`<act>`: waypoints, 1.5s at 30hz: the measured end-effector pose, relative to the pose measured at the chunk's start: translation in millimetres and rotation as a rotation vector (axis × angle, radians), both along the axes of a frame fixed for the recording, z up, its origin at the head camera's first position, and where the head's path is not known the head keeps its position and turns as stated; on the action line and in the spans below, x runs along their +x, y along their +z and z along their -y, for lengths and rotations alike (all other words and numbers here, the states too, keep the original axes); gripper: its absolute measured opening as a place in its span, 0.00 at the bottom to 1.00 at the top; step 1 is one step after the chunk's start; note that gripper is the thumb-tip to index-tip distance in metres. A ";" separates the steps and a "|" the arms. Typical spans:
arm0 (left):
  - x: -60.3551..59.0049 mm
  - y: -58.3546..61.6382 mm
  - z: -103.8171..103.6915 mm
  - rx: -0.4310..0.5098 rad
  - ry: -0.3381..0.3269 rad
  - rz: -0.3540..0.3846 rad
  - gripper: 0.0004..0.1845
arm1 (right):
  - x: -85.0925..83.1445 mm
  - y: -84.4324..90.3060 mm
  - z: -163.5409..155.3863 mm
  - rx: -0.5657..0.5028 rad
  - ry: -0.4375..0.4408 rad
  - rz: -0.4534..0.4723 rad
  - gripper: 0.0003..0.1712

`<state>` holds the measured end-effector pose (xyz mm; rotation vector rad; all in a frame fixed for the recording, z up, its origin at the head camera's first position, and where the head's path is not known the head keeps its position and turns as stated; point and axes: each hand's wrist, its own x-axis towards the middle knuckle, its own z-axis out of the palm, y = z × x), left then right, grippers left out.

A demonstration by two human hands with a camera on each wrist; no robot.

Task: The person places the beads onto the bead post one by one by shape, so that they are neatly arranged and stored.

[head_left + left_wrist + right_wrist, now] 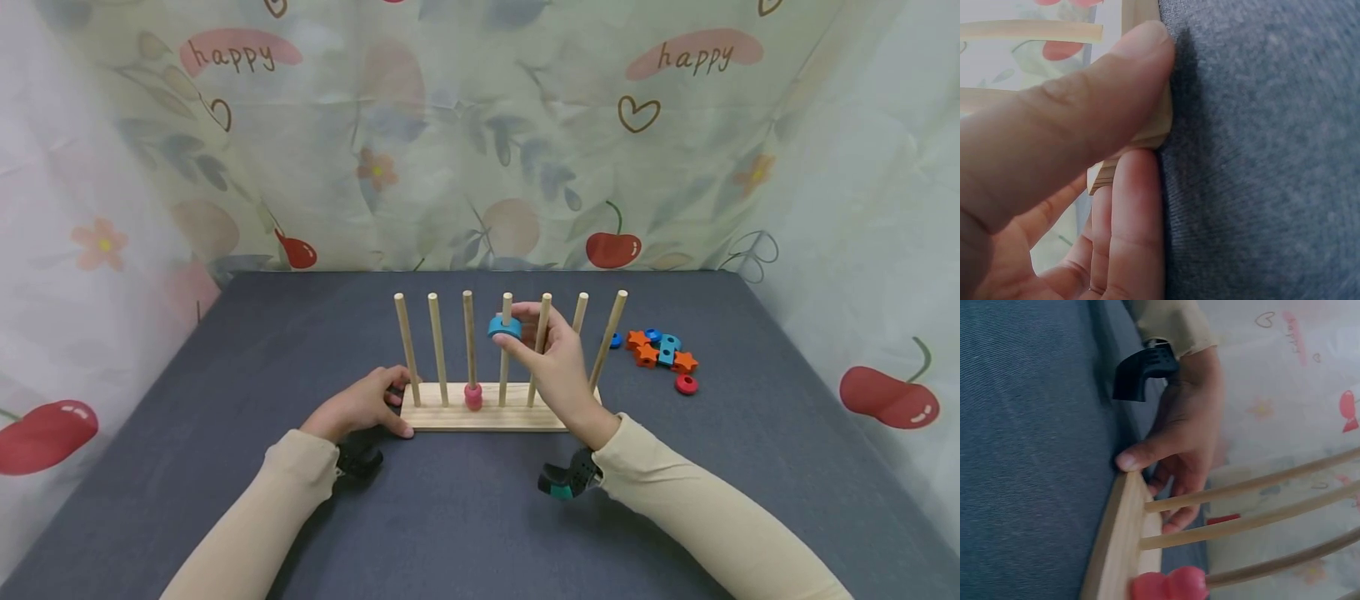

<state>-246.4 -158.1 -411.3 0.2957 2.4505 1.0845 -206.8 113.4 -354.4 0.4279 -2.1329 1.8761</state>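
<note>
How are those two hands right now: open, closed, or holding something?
Left hand: closed, holding the end of the wooden base.
Right hand: closed, holding a blue piece.

On the patterned curtain (465, 58) behind the counter (465, 533), the word "happy" can be read two times: a left "happy" (234, 57) and a right "happy" (695, 58). Both are written in small brown letters, like handwriting, each over a pink oval patch. In the right wrist view, one sideways "happy" (1294, 337) is also readable on the cloth, small and a little blurred.
</note>
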 end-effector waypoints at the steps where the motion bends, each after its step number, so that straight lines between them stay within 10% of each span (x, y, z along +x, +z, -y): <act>1: 0.2 0.2 0.1 0.000 0.001 0.001 0.39 | 0.5 -3.0 -0.3 0.005 0.002 0.009 0.21; 18: -2.1 -2.9 0.2 -0.005 0.010 0.009 0.40 | 3.2 -54.0 -6.2 0.116 -0.001 0.165 0.19; 45: -1.6 -1.6 0.0 -0.010 -0.001 -0.004 0.39 | 1.3 -75.5 -4.1 0.210 0.011 0.324 0.20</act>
